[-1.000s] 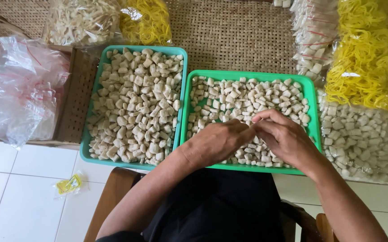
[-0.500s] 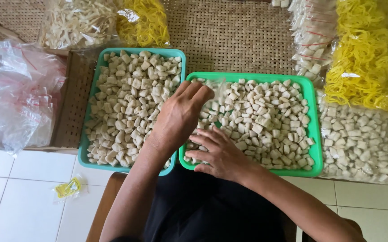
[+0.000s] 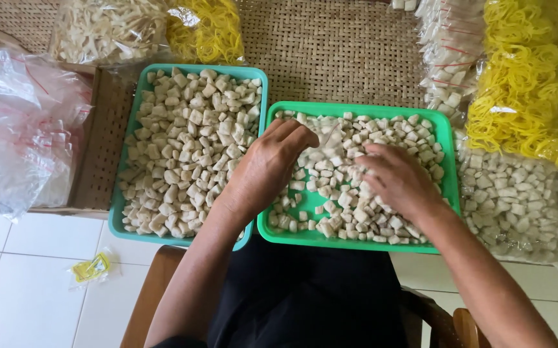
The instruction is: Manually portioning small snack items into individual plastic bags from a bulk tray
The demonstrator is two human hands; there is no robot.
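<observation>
From the head camera, looking straight down, both hands work over the green tray (image 3: 447, 193), which lies on a woven mat (image 3: 337, 58) and is filled with small pale cubes (image 3: 382, 138). The left hand (image 3: 269, 169) rests at the tray's left edge, fingers curled together, and seems to pinch a thin clear plastic bag (image 3: 328, 136) at its fingertips; whether it truly grips it cannot be told. The right hand (image 3: 398, 178) lies palm down on the cubes, fingers loosely spread, holding nothing visible. Just left sits a teal tray (image 3: 119, 219) heaped with the same cubes. Yellow rubber bands (image 3: 523, 96) lie in a bag at the right, above a clear bag of cubes (image 3: 510, 206). Crumpled clear plastic bags (image 3: 21, 135) lie at the far left.
</observation>
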